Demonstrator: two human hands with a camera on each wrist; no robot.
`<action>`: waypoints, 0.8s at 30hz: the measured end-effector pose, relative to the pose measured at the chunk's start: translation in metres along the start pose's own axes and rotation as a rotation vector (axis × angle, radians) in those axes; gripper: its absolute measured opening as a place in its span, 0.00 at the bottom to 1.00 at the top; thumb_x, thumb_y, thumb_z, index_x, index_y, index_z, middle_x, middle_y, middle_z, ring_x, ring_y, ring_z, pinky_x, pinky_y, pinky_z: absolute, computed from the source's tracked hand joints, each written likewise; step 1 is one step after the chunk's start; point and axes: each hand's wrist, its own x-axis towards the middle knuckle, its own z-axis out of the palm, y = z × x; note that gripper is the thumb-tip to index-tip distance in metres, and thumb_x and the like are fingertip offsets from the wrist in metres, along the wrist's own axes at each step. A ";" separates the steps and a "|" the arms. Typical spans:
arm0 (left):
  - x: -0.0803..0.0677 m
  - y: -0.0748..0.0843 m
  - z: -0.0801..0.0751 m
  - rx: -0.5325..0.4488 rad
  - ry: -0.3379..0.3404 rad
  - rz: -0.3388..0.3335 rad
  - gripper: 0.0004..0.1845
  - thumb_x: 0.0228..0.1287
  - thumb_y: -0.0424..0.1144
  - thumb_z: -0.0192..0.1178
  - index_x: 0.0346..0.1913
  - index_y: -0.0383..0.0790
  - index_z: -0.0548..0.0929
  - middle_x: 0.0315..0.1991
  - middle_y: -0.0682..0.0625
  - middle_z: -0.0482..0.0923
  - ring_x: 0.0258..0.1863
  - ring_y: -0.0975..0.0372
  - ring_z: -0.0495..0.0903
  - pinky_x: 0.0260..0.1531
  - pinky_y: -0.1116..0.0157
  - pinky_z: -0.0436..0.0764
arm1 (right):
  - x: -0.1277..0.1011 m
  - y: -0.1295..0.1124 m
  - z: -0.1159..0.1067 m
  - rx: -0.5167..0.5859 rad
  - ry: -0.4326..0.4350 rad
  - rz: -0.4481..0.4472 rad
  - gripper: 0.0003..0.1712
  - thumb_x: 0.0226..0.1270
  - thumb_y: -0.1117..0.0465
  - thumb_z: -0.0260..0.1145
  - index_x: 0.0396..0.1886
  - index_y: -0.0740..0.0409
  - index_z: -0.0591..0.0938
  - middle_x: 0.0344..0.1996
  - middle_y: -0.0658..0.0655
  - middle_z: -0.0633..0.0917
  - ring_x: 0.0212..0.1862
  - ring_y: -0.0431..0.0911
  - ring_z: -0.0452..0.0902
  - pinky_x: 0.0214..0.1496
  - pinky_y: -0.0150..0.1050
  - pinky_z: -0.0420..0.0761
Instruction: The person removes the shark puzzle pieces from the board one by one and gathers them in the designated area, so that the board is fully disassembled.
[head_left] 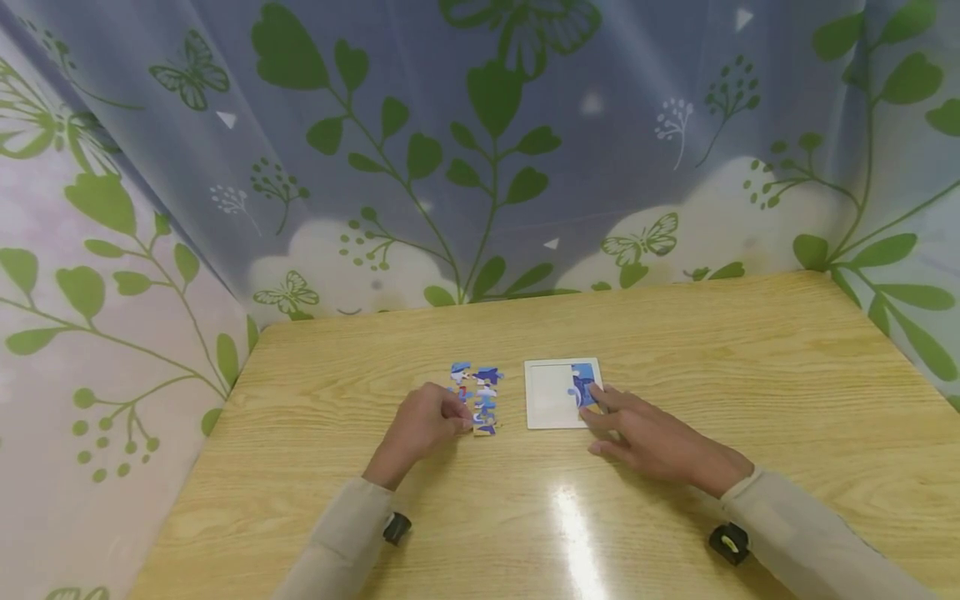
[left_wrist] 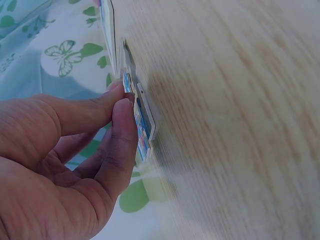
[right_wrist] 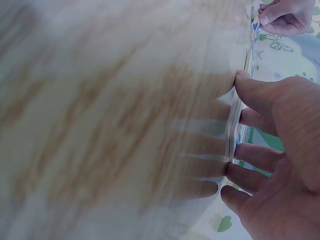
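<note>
Thumb and forefinger of my left hand (head_left: 429, 423) come together at the near end of a cluster of loose jigsaw pieces (head_left: 486, 402). In the left wrist view, the left hand (left_wrist: 75, 155) pinches a jigsaw piece (left_wrist: 128, 82), mostly hidden by the fingertips. To the right lies a square white puzzle tray (head_left: 547, 398). Blue jigsaw pieces (head_left: 583, 379) fill part of its right side. My right hand (head_left: 648, 433) rests at the tray's right edge with fingers loosely extended, some over the fitted pieces. The right wrist view shows the right hand (right_wrist: 280, 150) touching the tray's edge.
Everything lies on a wood-grain table (head_left: 337, 358). A patterned curtain (head_left: 420, 183) hangs along the table's back edge and both sides. Black bands with small devices (head_left: 729, 543) sit at both wrists. Light glares off the table in front of the tray.
</note>
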 end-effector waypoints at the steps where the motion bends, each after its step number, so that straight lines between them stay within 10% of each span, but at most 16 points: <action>1: 0.000 0.000 0.000 0.001 0.002 0.004 0.06 0.59 0.31 0.73 0.27 0.42 0.89 0.24 0.56 0.83 0.26 0.65 0.78 0.32 0.63 0.78 | 0.000 0.000 0.000 0.000 -0.001 0.001 0.29 0.73 0.58 0.66 0.66 0.71 0.75 0.70 0.79 0.63 0.72 0.72 0.59 0.69 0.65 0.64; 24: 0.003 0.007 -0.003 0.007 -0.001 0.024 0.04 0.59 0.31 0.73 0.28 0.40 0.90 0.30 0.52 0.87 0.31 0.63 0.83 0.37 0.60 0.83 | -0.001 0.001 0.001 -0.007 0.000 0.001 0.28 0.74 0.57 0.66 0.65 0.71 0.75 0.70 0.78 0.63 0.72 0.72 0.58 0.70 0.64 0.63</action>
